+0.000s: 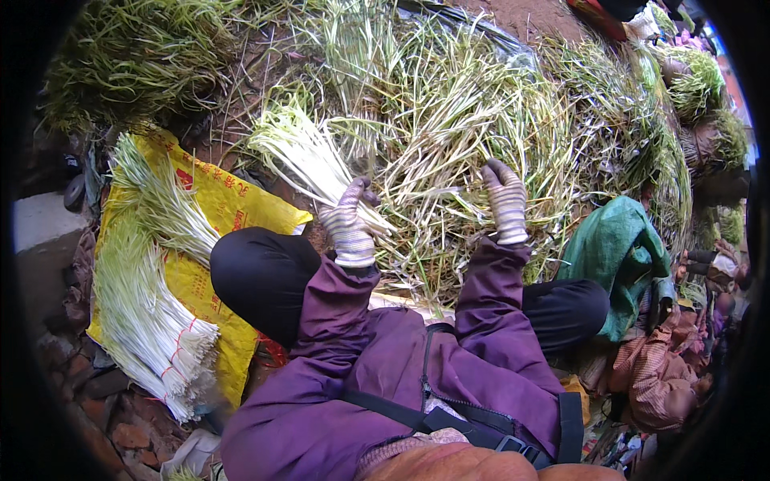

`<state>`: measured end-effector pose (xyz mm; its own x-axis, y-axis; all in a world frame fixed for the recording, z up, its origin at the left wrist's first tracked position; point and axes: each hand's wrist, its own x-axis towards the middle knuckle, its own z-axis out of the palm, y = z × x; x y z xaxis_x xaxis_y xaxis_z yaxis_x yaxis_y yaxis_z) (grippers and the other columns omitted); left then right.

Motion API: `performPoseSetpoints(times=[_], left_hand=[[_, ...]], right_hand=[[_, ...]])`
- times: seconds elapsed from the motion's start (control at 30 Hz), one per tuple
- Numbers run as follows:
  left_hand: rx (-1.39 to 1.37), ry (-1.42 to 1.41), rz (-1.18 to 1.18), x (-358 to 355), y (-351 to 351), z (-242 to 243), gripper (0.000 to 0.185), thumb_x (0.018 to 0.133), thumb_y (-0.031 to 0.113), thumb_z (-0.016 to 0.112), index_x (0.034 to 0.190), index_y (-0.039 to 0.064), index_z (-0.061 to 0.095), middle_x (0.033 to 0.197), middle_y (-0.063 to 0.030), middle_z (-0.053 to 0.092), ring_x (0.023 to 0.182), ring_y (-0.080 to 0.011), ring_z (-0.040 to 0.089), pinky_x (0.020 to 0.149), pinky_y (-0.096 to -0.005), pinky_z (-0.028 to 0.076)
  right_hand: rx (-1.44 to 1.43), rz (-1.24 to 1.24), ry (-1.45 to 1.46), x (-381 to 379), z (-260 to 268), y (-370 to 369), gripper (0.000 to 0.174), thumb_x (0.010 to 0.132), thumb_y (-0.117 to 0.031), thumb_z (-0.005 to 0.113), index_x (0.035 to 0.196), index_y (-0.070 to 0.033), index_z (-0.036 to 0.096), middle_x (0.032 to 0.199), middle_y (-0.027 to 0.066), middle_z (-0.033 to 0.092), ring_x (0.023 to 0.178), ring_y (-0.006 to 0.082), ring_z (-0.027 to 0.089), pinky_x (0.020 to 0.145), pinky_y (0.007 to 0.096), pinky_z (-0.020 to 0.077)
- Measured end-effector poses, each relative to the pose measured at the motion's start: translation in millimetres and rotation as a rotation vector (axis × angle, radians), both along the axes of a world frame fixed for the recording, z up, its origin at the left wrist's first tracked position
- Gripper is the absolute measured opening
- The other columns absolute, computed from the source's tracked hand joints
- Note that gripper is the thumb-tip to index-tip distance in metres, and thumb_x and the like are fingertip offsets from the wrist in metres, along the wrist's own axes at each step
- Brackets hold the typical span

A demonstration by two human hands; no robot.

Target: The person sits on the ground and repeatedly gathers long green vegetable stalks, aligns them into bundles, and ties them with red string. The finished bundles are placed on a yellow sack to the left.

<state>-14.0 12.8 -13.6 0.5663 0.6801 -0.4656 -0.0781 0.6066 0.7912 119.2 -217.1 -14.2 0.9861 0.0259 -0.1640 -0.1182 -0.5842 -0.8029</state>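
Observation:
My left hand [349, 227], in a striped knit glove with dark fingertips, grips a bunch of long white-stemmed leafy stalks [310, 150]. Their pale green tips fan out to the upper left, and the cut ends stick out past my fingers on the right. My right hand [505, 198], gloved alike, hovers over a broad heap of loose green and straw-coloured stalks [439, 138]. Its thumb and fingers are bent close together; whether a thin stalk lies between them is not clear.
On my left, tied white-stemmed bundles [156, 318] and a looser bunch [165, 198] lie on a yellow printed sack [240, 186]. A green sack [613, 258] stands by my right knee. A darker green heap [141, 57] is at upper left. Other people [656, 373] sit at far right.

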Motion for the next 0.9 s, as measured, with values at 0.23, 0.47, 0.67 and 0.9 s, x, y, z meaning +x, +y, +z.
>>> performPoseSetpoints(times=[0.23, 0.47, 0.67, 0.9], left_hand=[[-0.050, 0.053, 0.036, 12.8, -12.8, 5.0, 0.010, 0.077, 0.001, 0.069, 0.080, 0.001, 0.060, 0.066, -0.0050, 0.058, 0.052, -0.0141, 0.054, 0.048, -0.0252, 0.046], [-0.251, 0.060, 0.118, 21.6, -12.4, 6.7, 0.019, 0.074, -0.012, 0.063, 0.090, -0.004, 0.056, 0.069, -0.0090, 0.056, 0.050, -0.0170, 0.052, 0.043, -0.0295, 0.046], [-0.278, 0.047, 0.072, 18.2, -8.1, -5.0, 0.017, 0.073, -0.002, 0.070, 0.082, 0.000, 0.056, 0.064, -0.0075, 0.057, 0.048, -0.0179, 0.053, 0.040, -0.0300, 0.043], [-0.260, 0.028, 0.021, 12.2, -14.3, -8.3, 0.019, 0.071, 0.003, 0.073, 0.078, 0.002, 0.056, 0.057, -0.0053, 0.054, 0.043, -0.0172, 0.051, 0.038, -0.0293, 0.040]], right_hand=[[0.789, 1.060, -0.054, -75.7, 166.7, 41.3, 0.019, 0.085, -0.009, 0.066, 0.103, -0.002, 0.066, 0.094, 0.0122, 0.067, 0.089, 0.0231, 0.065, 0.077, 0.0324, 0.0508], [1.158, 1.807, 0.421, -165.4, 190.1, 86.6, 0.018, 0.086, -0.011, 0.065, 0.099, 0.002, 0.066, 0.093, 0.0134, 0.066, 0.089, 0.0205, 0.063, 0.076, 0.0307, 0.0490], [1.200, 1.713, 0.408, -184.9, 185.3, 73.9, 0.022, 0.086, -0.013, 0.065, 0.102, 0.002, 0.064, 0.098, 0.0128, 0.063, 0.094, 0.0217, 0.059, 0.082, 0.0324, 0.0460], [1.337, 1.726, 0.645, -200.2, 185.4, 71.4, 0.030, 0.084, -0.026, 0.070, 0.088, 0.003, 0.063, 0.092, 0.0113, 0.060, 0.089, 0.0202, 0.057, 0.077, 0.0333, 0.0445]])
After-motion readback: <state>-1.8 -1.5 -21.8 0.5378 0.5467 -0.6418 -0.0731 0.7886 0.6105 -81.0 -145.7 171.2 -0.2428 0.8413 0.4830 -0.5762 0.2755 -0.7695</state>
